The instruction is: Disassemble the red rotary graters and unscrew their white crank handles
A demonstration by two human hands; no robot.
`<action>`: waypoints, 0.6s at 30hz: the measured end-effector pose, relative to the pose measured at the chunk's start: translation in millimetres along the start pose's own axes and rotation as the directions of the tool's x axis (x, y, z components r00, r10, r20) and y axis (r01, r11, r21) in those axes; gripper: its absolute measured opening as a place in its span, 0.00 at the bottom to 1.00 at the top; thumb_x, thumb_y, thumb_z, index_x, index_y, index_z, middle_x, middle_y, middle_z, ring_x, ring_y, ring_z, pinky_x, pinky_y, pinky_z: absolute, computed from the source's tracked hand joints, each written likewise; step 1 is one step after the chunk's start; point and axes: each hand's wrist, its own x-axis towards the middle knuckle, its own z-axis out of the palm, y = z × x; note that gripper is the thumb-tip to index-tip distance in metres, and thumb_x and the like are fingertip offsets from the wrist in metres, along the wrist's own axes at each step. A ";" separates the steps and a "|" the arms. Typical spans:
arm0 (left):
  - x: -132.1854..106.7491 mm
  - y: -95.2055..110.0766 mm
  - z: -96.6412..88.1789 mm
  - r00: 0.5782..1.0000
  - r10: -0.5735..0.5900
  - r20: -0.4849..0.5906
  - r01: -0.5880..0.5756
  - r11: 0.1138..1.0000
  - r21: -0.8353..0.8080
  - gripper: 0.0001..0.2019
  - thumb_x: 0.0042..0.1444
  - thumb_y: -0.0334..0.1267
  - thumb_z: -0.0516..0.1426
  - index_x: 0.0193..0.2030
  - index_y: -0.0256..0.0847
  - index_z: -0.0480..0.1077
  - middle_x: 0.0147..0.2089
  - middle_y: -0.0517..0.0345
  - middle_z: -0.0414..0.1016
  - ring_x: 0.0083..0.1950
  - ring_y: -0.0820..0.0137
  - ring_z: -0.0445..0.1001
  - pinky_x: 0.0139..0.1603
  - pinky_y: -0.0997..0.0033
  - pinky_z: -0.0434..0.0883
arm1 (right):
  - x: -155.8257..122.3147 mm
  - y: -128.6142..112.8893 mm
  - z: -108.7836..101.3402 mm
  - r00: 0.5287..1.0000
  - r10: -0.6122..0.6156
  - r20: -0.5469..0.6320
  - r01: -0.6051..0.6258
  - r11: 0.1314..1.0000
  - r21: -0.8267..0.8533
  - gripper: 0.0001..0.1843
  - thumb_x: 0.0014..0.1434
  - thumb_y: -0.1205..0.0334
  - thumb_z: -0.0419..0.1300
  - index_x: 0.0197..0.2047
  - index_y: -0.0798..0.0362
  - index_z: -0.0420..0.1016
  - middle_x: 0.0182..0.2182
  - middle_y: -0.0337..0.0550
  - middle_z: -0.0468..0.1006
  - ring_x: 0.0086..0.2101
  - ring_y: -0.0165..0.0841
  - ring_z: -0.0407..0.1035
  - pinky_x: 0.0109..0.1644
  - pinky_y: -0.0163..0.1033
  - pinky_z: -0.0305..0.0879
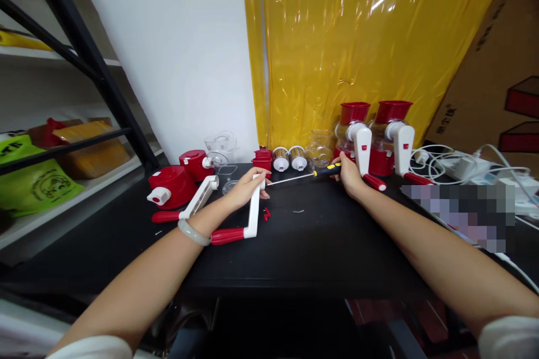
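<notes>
My left hand (248, 186) is closed round the top end of a white crank handle (253, 210) with a red grip. In my right hand (348, 173) is a screwdriver (327, 170) with a black and yellow handle. Its long shaft points left, and the tip meets the crank's top end at my left fingers; the exact contact is hidden. Small red pieces (266, 214) lie on the black table just right of the crank, and a thin screw-like piece (298, 211) lies farther right. A second crank handle (201, 197) rests beyond my left forearm.
Two red bases (172, 186) and clear plastic parts (222, 146) stand at the left back. Red hoppers (263, 161) and two grater drums (298, 158) sit at the back. Two assembled rotary graters (356, 129) stand right, near white cables (446, 160) and a blurred flat device (458, 213).
</notes>
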 end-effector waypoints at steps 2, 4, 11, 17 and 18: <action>0.1 0.1 0.0 1.000 -0.003 0.004 0.003 1.000 0.006 0.15 0.63 0.49 0.55 0.47 0.39 0.65 0.40 0.55 0.76 0.26 0.76 0.76 0.32 0.71 0.78 | -2.7 -4.0 0.5 0.999 0.042 -0.034 -0.043 0.999 -0.012 0.23 0.58 0.38 0.50 0.26 0.48 0.66 0.12 0.35 0.63 0.14 0.31 0.58 0.18 0.37 0.54; -0.1 0.8 0.3 1.000 -0.006 0.006 0.006 1.000 0.005 0.15 0.63 0.48 0.55 0.47 0.39 0.65 0.40 0.55 0.76 0.26 0.76 0.76 0.31 0.72 0.77 | -3.8 -5.5 0.6 0.999 0.038 -0.029 -0.039 0.999 -0.010 0.18 0.56 0.44 0.55 0.25 0.48 0.66 0.12 0.33 0.63 0.15 0.30 0.58 0.19 0.37 0.55; -3.2 5.9 3.2 0.999 -0.041 -0.011 0.041 0.999 -0.026 0.11 0.63 0.45 0.54 0.45 0.39 0.65 0.38 0.58 0.74 0.26 0.76 0.76 0.32 0.70 0.78 | 3.5 6.5 -2.3 1.000 -0.008 0.024 0.005 0.995 0.098 0.05 0.48 0.58 0.56 0.25 0.49 0.68 0.17 0.34 0.68 0.19 0.30 0.63 0.19 0.35 0.54; -4.0 6.9 3.0 1.000 -0.030 0.000 0.030 0.999 -0.039 0.12 0.63 0.45 0.54 0.46 0.38 0.65 0.39 0.57 0.74 0.26 0.77 0.75 0.33 0.71 0.78 | 1.7 5.0 -2.6 0.997 0.019 0.074 -0.036 0.971 0.236 0.04 0.44 0.60 0.56 0.26 0.50 0.70 0.23 0.35 0.71 0.24 0.30 0.65 0.23 0.35 0.62; -3.9 7.0 3.0 0.999 -0.033 -0.001 0.033 0.999 -0.039 0.12 0.63 0.45 0.54 0.46 0.38 0.64 0.39 0.56 0.75 0.26 0.77 0.75 0.33 0.71 0.77 | 0.7 3.7 -2.4 0.996 0.025 0.084 -0.045 0.967 0.250 0.04 0.44 0.60 0.57 0.26 0.50 0.70 0.24 0.35 0.71 0.24 0.30 0.65 0.24 0.35 0.63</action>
